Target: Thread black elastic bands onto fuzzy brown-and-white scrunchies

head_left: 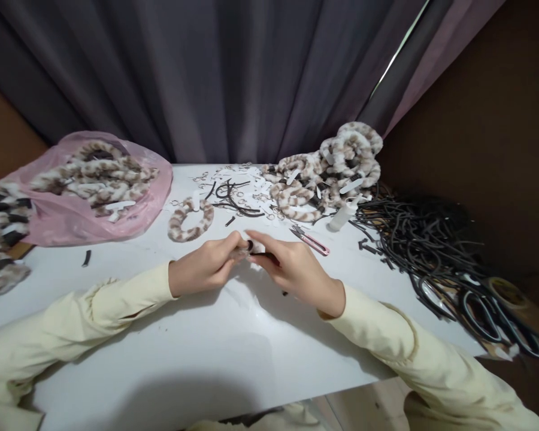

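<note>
My left hand (211,261) and my right hand (291,263) meet over the middle of the white table, both closed. Between them is a small piece of spotted plush tube (239,254) with a black end, mostly covered by my fingers. The left fingers pinch the plush, and the right thumb and fingers close on its other side, by the black part. Just beyond my hands lies a finished-looking plush ring (191,220) with a white tag. Pink-handled thread snips (311,240) rest beyond my right hand, near a small translucent bottle (342,215).
A pink plastic bag (155,209) full of plush rings stands at the left. More plush rings (353,152) are heaped at the back right. Black cords (417,239) and a tape roll (506,292) crowd the right edge. White tags (256,188) and metal clasps lie scattered at the back.
</note>
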